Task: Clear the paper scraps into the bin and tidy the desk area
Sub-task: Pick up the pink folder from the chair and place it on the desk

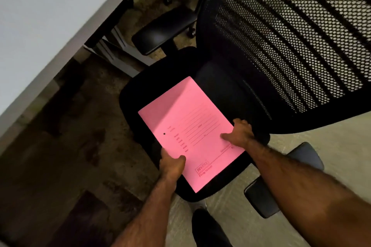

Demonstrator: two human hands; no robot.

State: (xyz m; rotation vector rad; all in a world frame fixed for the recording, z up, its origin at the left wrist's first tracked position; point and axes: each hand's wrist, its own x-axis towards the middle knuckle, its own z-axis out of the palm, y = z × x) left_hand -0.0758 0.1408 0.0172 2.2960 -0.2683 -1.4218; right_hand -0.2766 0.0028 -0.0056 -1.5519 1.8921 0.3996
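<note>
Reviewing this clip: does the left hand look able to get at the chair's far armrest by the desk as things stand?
Probably not right away. The left hand is gripping the pink folder's near edge together with the right hand, and the armrest sits beyond the seat. Nothing blocks the path once it lets go.

A folder [190,132] lies on the chair seat [224,86] (desk [40,16] to the left), backrest [291,36] behind

office — mesh swivel chair [281,46] | white desk [40,16] | carpet floor [70,146]
</note>
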